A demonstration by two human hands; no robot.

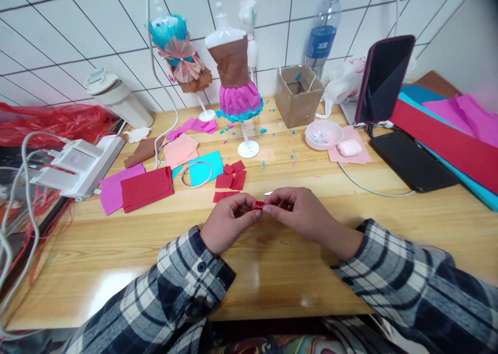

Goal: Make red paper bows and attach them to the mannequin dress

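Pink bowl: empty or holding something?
Holding something: small, pale, shiny pieces show inside the pink bowl; too small to tell exactly what.

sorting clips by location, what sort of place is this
Probably a craft desk, judging by the miniature dressed mannequins, the cut red pieces and the stack of red sheets.

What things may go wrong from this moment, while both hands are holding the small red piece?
First, the small red piece is pinched between the left hand and the right hand, so an uneven pull might tear or crumple it. Second, a pointed metal tip shows close beside the right hand and might prick it. Third, the loose red pieces lie just beyond the left hand, so a careless brush could scatter them.
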